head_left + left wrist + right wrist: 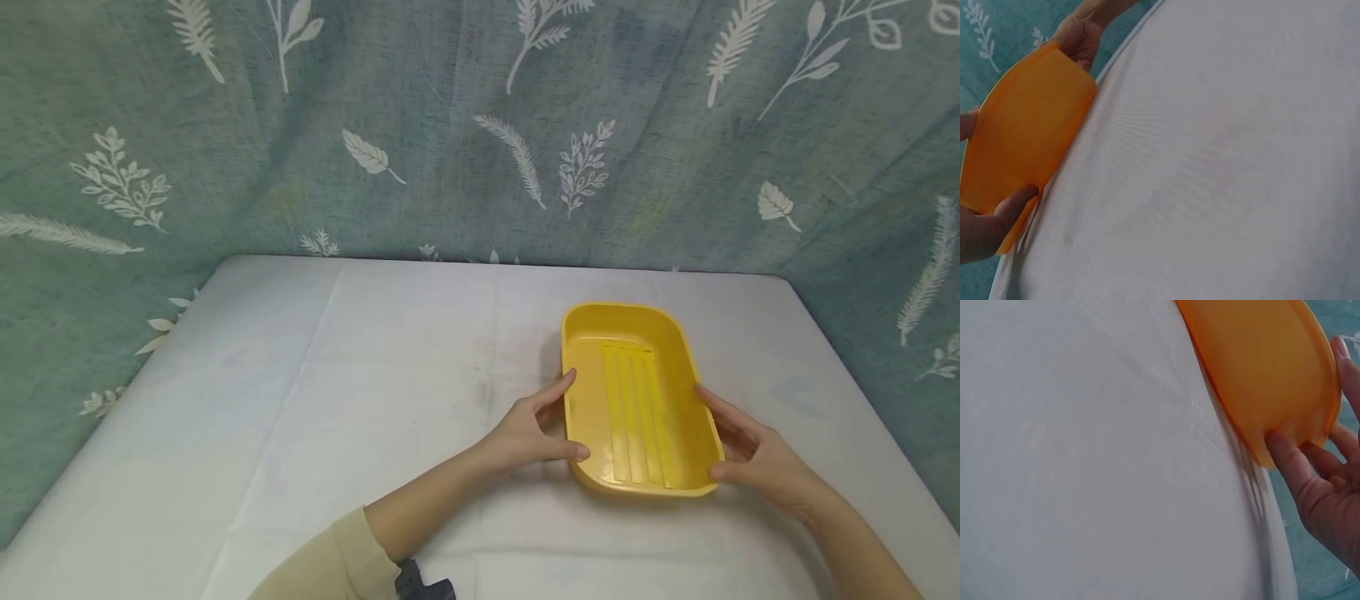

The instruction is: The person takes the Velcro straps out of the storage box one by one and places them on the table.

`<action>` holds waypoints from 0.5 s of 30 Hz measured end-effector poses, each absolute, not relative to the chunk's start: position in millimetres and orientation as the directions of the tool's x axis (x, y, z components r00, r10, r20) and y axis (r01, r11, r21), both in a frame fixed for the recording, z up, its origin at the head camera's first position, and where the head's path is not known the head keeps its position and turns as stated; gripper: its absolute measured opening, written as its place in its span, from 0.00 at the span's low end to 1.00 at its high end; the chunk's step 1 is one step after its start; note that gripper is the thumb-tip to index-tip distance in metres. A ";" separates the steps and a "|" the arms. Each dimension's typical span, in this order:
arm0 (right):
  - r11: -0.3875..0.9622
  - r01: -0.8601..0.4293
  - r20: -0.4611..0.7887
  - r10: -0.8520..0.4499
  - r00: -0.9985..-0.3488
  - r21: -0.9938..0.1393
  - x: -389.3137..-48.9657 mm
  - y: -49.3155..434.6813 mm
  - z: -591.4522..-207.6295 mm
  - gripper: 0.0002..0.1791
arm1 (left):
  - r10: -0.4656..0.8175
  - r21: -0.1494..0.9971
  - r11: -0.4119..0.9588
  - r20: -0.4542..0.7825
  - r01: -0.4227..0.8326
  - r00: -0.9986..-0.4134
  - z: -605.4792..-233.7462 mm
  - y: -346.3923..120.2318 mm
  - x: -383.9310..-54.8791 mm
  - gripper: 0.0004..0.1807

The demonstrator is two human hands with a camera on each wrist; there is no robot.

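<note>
A yellow plastic tray [588,408], rectangular with rounded corners and raised ribs along its floor, is right of centre in the head view. My left hand [525,433] grips its left side, the thumb lying over the rim near the front corner. On the opposite side my right hand [776,467] holds the wall, thumb at the front right corner and fingers farther back. The smooth outer side of the tray [1035,119] faces the left wrist view, and in the right wrist view fingertips press against the tray [1266,362]. Nothing lies inside it.
White cloth [360,400] covers the table, with faint creases and stains. Behind the table and along its sides hangs a green curtain [420,108] with white leaf prints. A dark strap [423,583] shows below the beige left sleeve [337,558].
</note>
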State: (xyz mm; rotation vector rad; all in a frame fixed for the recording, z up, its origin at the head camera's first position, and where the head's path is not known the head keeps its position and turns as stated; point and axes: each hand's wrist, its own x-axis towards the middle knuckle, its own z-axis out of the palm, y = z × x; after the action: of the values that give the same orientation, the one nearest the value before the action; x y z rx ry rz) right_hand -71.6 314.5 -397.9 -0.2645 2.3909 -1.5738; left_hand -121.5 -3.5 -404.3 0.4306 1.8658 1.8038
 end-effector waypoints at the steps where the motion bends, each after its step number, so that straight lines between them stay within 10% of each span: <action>1: 0.399 -0.004 -0.123 -0.292 -0.949 -0.917 -71.9 312.7 -397.7 0.45 | 0.552 0.991 0.075 -0.135 -0.112 -0.823 -404.0 -5.3 -121.4 0.52; 15: 0.432 0.035 -0.159 -0.255 -0.954 -0.901 -75.5 288.0 -395.5 0.44 | 0.552 0.989 0.120 -0.143 -0.091 -0.821 -401.9 -29.1 -123.2 0.53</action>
State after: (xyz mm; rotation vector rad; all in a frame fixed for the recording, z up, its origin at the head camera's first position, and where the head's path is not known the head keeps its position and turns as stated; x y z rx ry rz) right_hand -75.5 288.0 -395.5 -0.1912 2.4164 -1.5302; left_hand -123.2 -29.1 -401.9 0.4446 1.9199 1.7503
